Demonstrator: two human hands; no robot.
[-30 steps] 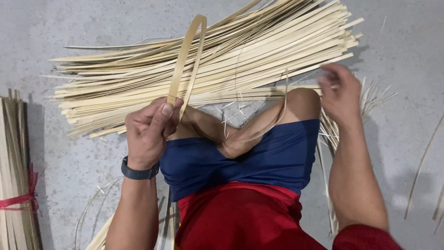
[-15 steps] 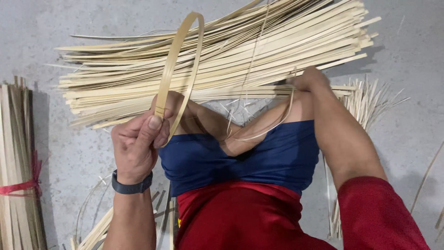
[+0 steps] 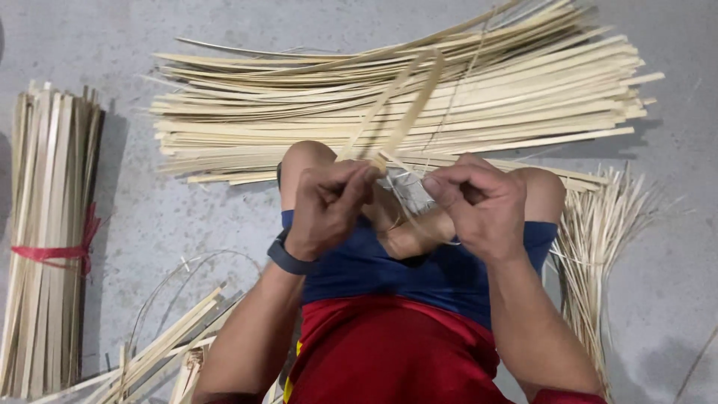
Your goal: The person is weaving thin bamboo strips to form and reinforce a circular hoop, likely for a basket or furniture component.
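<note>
We see the left hand [image 3: 329,206] closed in a fist around the two ends of a bent strip [image 3: 407,101], which it pinches between thumb and fingers. The strip rises from this hand as a narrow loop, and its top lies in front of the big pile of strips [image 3: 299,112]. The right hand [image 3: 479,206] is also closed, just beside the left hand, and its fingertips pinch something very thin; we cannot tell if it is a fibre or a fine sliver. Both hands hang above the knees, and the person wears blue shorts [image 3: 441,277] and a red shirt [image 3: 389,352]. A dark watch [image 3: 288,258] sits on the left wrist.

The big pile lies across the grey floor [image 3: 187,217], beyond the knees. Left of the pile stands a bundle [image 3: 48,239] of strips, tied with a red band [image 3: 60,251]. Below the pile, near the left elbow, some loose strips [image 3: 168,344] lie. Right of the knees, thin slivers [image 3: 598,239] spread like a fan.
</note>
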